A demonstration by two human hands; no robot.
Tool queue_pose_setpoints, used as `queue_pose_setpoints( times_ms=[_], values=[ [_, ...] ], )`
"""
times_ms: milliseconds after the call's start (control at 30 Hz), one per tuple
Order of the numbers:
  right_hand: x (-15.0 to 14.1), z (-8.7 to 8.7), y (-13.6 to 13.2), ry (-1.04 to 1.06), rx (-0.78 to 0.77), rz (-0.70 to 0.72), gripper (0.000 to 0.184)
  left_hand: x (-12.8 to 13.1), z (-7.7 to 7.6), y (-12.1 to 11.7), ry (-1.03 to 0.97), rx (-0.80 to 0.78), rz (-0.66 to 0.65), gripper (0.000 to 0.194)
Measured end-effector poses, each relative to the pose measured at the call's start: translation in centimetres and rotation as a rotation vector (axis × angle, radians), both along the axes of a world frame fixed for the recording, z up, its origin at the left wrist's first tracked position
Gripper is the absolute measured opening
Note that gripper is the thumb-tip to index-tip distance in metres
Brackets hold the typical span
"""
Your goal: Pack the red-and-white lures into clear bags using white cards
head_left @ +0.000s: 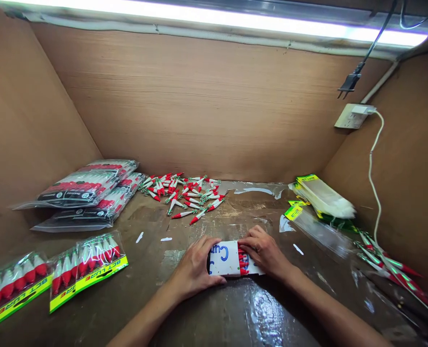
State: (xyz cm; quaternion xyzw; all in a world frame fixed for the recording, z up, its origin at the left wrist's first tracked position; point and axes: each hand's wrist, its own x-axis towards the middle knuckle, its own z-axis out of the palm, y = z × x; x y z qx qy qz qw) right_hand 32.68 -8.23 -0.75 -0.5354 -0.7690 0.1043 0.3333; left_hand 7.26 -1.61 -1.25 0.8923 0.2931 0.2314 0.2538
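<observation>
"What's the surface?"

"A scuffed, dark brown tabletop [208, 313]; a white, blue-lettered box [223, 260] seems to rest at its centre."

"And around that?"

"Nine o'clock, clear plastic packs [87, 260] with yellow header cards; ten, stacked clear bags [80, 190] of red-and-white pieces; eleven, loose, slim red-and-white lures [192, 200], green-tipped; two, flat clear plastic sleeves [324, 195], yellow-headed; three, more lures [391, 264]."

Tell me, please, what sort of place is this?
Most likely a small packing bench: loose red-and-white lures lie at the back, filled packs labelled BCT LURE lie at the left, and clear bags are stacked at the right.
</observation>
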Motion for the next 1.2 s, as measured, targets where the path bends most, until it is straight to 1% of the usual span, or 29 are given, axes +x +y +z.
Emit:
queue_pose_setpoints(
  times_ms=[100,133,167,200,233,267,333,367,433,500,567,633,767,800,833,933,967,1033,1133,1200],
  values=[
    [1.1,-0.4,0.5,-0.005,-0.062,0.070,0.022,-0.2,-0.6,0.1,0.029,0.010,-0.012,0.085],
    [2.0,-0.3,0.7,-0.022,-0.075,0.059,0.023,-0.2,-0.8,0.1,0.038,0.011,-0.017,0.086],
    [3.2,-0.3,0.9,-0.048,-0.078,0.009,0.025,-0.2,-0.9,0.1,0.045,0.012,-0.018,0.088],
    [4.7,-0.2,1.1,-0.089,-0.076,-0.080,0.027,-0.3,-0.9,0.0,0.047,0.014,-0.017,0.091],
    [6.4,-0.2,1.2,-0.143,-0.071,-0.215,0.028,-0.3,-0.9,-0.1,0.048,0.015,-0.019,0.094],
    [8.2,-0.2,1.2,-0.215,-0.078,-0.380,0.030,-0.3,-0.9,-0.1,0.048,0.019,-0.025,0.097],
    [11.7,-0.4,0.9,-0.376,-0.173,-0.738,0.034,-0.3,-0.8,-0.2,0.045,0.031,-0.042,0.100],
    [13.2,-0.7,0.7,-0.430,-0.255,-0.877,0.036,-0.3,-0.7,-0.1,0.041,0.039,-0.048,0.099],
    [15.4,-1.5,0.2,-0.456,-0.356,-1.012,0.031,-0.4,-0.3,-0.1,0.032,0.048,-0.055,0.095],
    [16.3,-2.1,0.0,-0.442,-0.394,-1.037,0.027,-0.4,0.1,0.0,0.019,0.052,-0.060,0.091],
    [16.5,-2.4,0.0,-0.429,-0.396,-1.045,0.027,-0.5,0.5,-0.1,0.009,0.052,-0.066,0.088],
    [16.4,-2.2,0.1,-0.411,-0.374,-1.046,0.029,-0.6,0.8,-0.2,0.001,0.055,-0.074,0.085],
    [16.3,-1.5,0.2,-0.351,-0.317,-1.036,0.045,-0.6,1.3,-0.7,-0.013,0.068,-0.077,0.078],
    [16.4,-1.3,0.1,-0.330,-0.309,-1.027,0.046,-0.6,1.4,-0.9,-0.018,0.074,-0.076,0.076],
    [16.4,-1.2,0.0,-0.306,-0.305,-1.013,0.043,-0.6,1.5,-1.0,-0.025,0.081,-0.075,0.074],
    [16.6,-0.8,-0.4,-0.217,-0.298,-0.956,0.025,-0.3,1.8,-1.6,-0.062,0.108,-0.061,0.071],
    [16.6,-0.6,-0.6,-0.184,-0.290,-0.939,0.021,-0.2,2.0,-1.8,-0.080,0.116,-0.052,0.070],
    [16.7,0.3,-1.0,-0.121,-0.250,-0.919,0.020,0.0,2.4,-2.4,-0.112,0.126,-0.027,0.071],
    [16.2,2.5,-1.6,-0.045,-0.131,-0.884,0.028,0.9,3.4,-3.7,-0.159,0.147,0.013,0.074],
    [15.0,4.1,-2.0,-0.004,-0.065,-0.786,0.031,1.9,4.2,-4.9,-0.199,0.173,0.037,0.076]
  ],
)
